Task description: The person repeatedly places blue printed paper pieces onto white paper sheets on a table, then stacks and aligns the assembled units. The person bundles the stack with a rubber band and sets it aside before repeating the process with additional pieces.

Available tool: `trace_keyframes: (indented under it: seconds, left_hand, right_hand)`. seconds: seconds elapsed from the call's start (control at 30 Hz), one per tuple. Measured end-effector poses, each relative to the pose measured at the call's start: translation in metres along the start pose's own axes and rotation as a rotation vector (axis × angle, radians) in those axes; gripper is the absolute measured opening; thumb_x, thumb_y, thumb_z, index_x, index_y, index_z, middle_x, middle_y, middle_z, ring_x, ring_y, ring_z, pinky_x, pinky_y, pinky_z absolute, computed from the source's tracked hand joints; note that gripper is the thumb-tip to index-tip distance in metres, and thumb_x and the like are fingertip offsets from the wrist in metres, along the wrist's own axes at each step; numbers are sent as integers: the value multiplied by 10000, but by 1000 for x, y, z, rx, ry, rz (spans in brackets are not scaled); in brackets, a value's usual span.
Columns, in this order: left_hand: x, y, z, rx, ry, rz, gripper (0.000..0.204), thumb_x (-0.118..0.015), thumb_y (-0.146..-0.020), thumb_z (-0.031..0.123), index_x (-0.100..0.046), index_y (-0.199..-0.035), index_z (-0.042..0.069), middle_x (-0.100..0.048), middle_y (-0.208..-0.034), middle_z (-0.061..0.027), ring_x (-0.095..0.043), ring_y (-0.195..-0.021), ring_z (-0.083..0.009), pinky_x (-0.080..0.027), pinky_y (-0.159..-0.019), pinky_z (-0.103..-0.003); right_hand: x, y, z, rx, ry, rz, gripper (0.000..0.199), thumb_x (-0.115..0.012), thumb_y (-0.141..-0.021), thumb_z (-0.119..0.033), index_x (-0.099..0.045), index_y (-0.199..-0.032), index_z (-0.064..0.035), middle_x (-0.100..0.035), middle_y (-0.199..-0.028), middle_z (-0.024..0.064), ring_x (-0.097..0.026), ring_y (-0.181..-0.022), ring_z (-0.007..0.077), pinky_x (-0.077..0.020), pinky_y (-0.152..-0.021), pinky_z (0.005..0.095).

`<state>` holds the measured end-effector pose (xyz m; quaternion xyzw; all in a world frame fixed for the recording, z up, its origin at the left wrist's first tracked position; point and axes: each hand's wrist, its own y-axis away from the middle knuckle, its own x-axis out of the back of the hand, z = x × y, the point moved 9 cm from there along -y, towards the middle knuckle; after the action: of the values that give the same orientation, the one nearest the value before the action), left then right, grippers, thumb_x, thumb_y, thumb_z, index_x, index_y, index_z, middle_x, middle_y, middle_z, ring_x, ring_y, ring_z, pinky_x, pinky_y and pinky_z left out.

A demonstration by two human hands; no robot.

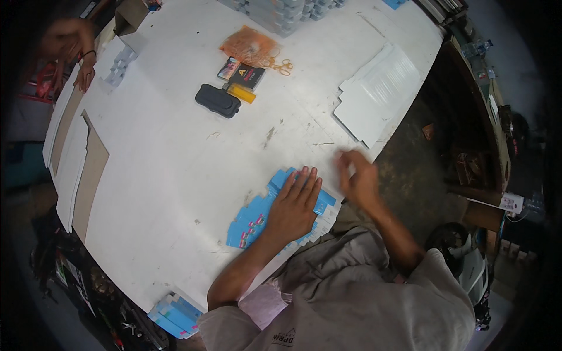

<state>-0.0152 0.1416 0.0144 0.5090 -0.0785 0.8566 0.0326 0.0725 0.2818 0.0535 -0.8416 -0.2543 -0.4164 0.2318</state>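
My left hand point(294, 212) lies flat, fingers stretched out, on a fanned stack of flat blue printed carton blanks point(252, 217) at the table's near edge. White notched edges of the stack show below and right of the hand. To the right of the stack, my right hand point(359, 180) is raised near the table edge, apart from the cartons. Its fingers look curled, but motion smears them, and whether anything is between them cannot be made out.
White flat sheets point(374, 88) lie at the right edge, white and brown boards point(88, 175) at the left. A black case point(217, 100), yellow lighter point(241, 93) and bag of rubber bands point(249, 45) lie mid-table. Blue cartons point(175, 316) sit lower left. Another person's hand point(85, 76) is far left.
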Motion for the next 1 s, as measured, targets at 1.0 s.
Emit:
trace_keyframes:
  seconds: [1.0]
  left_hand:
    - [12, -1, 7, 9, -36, 130, 593, -601, -971, 225, -531, -1492, -52, -469, -1591, -266, -429, -1496, -400, -323, -1237, -561]
  right_hand:
    - [-16, 32, -8, 90, -108, -46, 306, -676, -947, -63, -659, -1237, 36, -621, -903, 217, -600, -832, 418, -504, -766, 479]
